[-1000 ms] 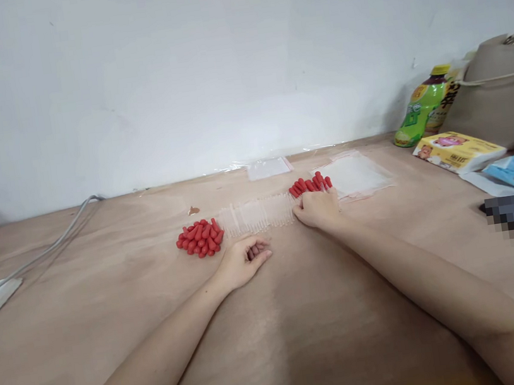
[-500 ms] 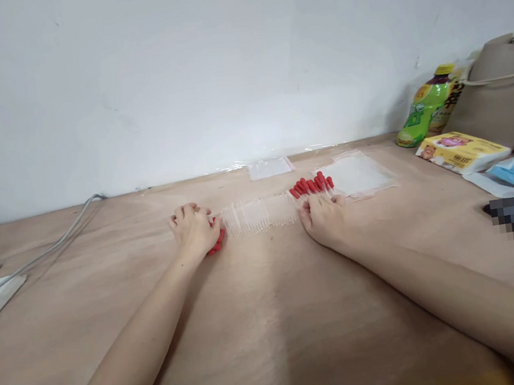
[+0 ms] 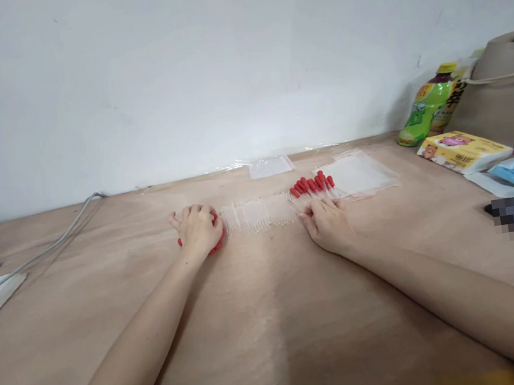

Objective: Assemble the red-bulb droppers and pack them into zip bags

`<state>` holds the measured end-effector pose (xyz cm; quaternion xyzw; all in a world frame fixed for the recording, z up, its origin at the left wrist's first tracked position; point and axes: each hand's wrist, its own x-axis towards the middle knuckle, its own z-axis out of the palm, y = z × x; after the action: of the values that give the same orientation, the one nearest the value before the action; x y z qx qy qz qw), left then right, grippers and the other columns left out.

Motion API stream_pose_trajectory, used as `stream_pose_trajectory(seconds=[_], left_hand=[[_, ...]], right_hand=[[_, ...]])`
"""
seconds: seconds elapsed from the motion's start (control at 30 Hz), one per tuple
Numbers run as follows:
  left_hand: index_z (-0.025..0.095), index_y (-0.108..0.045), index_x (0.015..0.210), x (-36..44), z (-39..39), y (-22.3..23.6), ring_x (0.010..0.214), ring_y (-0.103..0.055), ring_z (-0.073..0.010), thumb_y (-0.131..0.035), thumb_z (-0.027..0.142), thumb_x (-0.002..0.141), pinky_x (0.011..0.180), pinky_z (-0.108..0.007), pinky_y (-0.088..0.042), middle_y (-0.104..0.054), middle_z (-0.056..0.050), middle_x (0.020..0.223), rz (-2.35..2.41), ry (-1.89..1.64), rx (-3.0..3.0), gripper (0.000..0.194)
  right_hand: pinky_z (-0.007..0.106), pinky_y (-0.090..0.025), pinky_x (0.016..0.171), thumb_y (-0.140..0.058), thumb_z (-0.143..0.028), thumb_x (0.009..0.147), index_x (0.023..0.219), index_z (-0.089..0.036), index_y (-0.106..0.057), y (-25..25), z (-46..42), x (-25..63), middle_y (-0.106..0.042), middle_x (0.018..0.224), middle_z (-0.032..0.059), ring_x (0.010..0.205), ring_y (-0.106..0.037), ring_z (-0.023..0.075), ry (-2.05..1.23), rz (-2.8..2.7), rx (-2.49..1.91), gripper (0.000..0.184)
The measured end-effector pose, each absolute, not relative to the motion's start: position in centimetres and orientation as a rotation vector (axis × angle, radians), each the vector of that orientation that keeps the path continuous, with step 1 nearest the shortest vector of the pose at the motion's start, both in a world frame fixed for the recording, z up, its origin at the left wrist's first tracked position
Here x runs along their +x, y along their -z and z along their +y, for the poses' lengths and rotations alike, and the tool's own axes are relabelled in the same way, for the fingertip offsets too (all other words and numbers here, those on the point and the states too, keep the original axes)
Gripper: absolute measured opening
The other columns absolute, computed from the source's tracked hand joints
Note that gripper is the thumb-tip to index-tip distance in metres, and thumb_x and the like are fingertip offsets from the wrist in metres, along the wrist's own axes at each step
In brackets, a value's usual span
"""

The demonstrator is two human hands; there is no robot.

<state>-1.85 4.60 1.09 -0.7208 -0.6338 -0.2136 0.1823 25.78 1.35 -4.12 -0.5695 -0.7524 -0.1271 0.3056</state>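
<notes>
Droppers fan out from fingers of the right hand.

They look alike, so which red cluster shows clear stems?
The right cluster, beyond the right hand: clear stems run from it. The left cluster, partly under the left hand, shows none.

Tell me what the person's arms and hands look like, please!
The left arm and right arm show no sleeves. The left hand and right hand wear no gloves. I see no watch, bracelet or ring.
</notes>
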Motion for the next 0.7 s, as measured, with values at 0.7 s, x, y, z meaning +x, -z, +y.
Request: stream_pose_trajectory(seconds=[0.7], left_hand=[[0.018, -0.057, 0.099, 3.5, 0.4, 2.4, 0.081, -0.058, -0.0151, -0.052, 0.024, 0.084, 0.073, -0.028, -0.047, -0.061, -0.004, 0.088, -1.303, 1.139, -2.890, 0.017]], right_hand=[[0.031, -0.030, 0.076, -0.039, -0.023, 0.088, 0.093, -0.017, -0.060, 3.3, 0.2, 25.7, -0.064, 0.085, 0.0057, 0.081, -0.055, 0.0153, 0.129, -2.279, -1.015, 0.023]])
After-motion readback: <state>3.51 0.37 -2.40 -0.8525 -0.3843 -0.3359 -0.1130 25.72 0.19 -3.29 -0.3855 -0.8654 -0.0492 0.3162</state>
